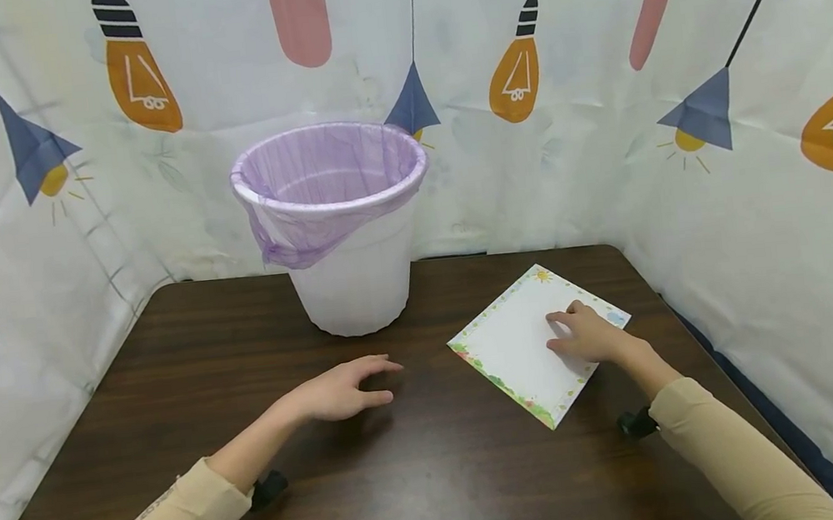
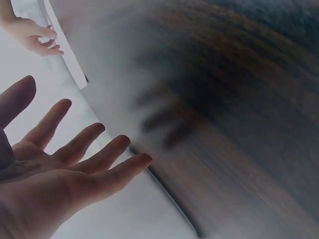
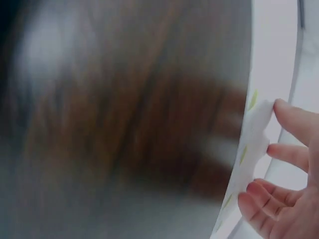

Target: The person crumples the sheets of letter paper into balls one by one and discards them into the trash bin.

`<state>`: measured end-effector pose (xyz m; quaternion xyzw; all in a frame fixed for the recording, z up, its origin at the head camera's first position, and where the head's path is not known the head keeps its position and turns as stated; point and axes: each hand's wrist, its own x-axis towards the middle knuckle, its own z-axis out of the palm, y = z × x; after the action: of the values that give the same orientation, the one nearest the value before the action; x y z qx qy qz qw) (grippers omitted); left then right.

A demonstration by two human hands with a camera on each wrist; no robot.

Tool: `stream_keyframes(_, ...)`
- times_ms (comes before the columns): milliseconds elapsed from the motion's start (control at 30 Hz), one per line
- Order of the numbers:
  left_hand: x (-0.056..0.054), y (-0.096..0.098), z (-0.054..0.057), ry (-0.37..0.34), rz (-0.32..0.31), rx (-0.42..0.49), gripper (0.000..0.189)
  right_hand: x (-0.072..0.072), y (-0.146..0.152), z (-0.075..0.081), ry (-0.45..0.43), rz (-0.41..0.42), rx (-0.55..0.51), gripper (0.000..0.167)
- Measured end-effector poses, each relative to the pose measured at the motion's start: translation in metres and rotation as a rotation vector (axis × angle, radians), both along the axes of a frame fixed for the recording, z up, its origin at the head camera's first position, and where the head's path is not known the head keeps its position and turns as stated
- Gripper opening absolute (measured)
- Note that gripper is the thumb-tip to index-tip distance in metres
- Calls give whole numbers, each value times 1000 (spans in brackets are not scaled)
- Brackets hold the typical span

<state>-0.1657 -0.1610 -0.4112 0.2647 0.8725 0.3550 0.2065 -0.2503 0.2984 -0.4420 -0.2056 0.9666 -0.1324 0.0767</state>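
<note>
A white sheet of paper (image 1: 507,339) with a colourful printed border lies flat on the dark table, turned at an angle. My right hand (image 1: 586,336) is over its right part. In the right wrist view the spread fingers of this hand (image 3: 294,174) rest their tips on the paper (image 3: 273,55). My left hand (image 1: 340,391) hovers above the table to the left of the sheet, fingers loosely extended. Seen from the left wrist, that hand (image 2: 75,174) holds nothing, and its shadow falls on the wood.
A white bin (image 1: 360,295) lined with a purple bag (image 1: 335,163) stands at the back of the wooden table (image 1: 195,382), left of the paper. Behind it hangs a white curtain (image 1: 219,86) printed with lamps and bulbs, which also runs along both sides.
</note>
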Motion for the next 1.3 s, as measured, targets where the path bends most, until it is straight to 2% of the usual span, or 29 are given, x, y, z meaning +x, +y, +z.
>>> stream_keyframes(133, 1, 5, -1, 4, -21, -14, 51, 6, -18, -4, 40, -3, -2, 58)
stream_keyframes(233, 2, 9, 0, 4, -31, -19, 52, 10, -30, -9, 65, 28, -25, 54)
stream_keyframes(333, 3, 12, 0, 3, -30, -37, 54, 14, -42, -10, 32, 52, -34, 60)
stream_keyframes(500, 2, 16, -3, -8, -24, -81, 62, 24, -60, -6, -50, 71, 57, 76)
stream_keyframes(700, -1, 20, -5, -2, -22, -127, 65, 34, -78, 4, -78, 92, 175, 75)
stream_keyframes(867, -2, 23, -6, 22, -5, -169, 70, 41, -95, 11, -88, 121, 226, 74)
stream_keyframes(1033, -1, 25, -5, 21, 14, -219, 74, 45, -108, 12, -70, 161, 226, 71)
stream_keyframes(1300, 3, 25, -4, 13, 15, -281, 75, 49, -126, 13, -67, 236, 152, 67)
